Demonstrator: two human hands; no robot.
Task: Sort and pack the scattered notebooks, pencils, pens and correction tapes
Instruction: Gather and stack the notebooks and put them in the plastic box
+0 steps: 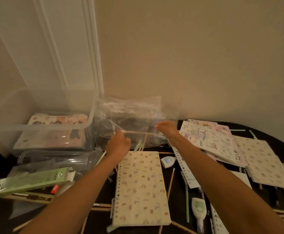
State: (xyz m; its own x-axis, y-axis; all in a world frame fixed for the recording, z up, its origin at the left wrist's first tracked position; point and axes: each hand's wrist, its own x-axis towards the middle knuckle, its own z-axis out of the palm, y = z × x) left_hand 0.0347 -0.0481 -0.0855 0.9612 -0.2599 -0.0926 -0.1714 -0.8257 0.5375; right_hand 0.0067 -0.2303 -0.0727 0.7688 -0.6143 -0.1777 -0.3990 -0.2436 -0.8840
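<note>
A clear plastic bag is held up at the back of the dark table. My left hand pinches its near edge on the left. My right hand grips the same edge on the right. A few pencils poke out below the bag. A cream spiral notebook lies flat between my forearms. More notebooks overlap on the right. Two correction tapes lie nearby, one blue-white and one green-white. Loose pencils and pens are scattered across the table.
A clear plastic bin stands at the back left with a notebook inside. In front of it lie a clear cylinder and a green pencil box. A beige wall rises right behind the table.
</note>
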